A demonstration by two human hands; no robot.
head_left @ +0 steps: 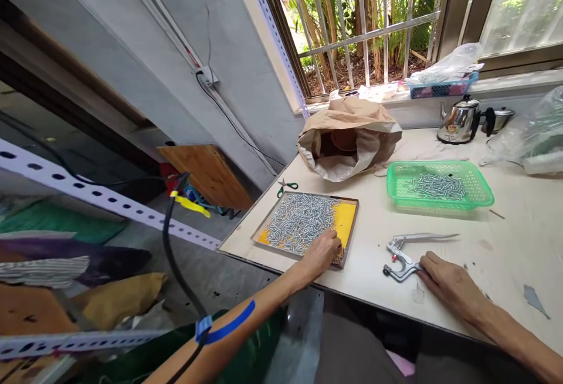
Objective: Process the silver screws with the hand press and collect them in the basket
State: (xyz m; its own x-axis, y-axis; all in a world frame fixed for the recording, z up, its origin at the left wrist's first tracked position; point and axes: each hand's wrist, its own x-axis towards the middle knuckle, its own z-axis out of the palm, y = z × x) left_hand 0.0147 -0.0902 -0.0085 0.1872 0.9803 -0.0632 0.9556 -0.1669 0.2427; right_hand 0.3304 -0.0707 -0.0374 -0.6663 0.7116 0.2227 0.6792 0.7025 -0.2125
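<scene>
Screws (299, 220) lie heaped in a shallow tray (347, 220) with a yellow floor, near the table's (519, 243) left front edge. The left hand (323, 252) rests on the tray's near right corner, fingers curled down into the pile; whether they pinch a screw I cannot tell, since the fingertips are hidden among the metal. A blue band and a black cable run along that forearm.

The right hand (444, 278) lies flat on the table well right of the tray, fingers loosely extended, its fingertips touching the near handle of the pliers (407, 255) without closing around it. The pliers lie on their side, the jaw end toward the tray and the long handles pointing right.

Behind the pliers sits a green basket (479, 196) holding a smaller heap of screws. Left of it, at the back of the table, is an open brown paper bag (352, 135), and small green-handled scissors (285, 186) lie just behind the tray. A steel kettle (460, 121) stands by the wall under the barred window, with clear plastic bags to its right. A blue basket (444, 88) sits on the sill. A grey scrap (534, 300) lies on the table near the right forearm.
</scene>
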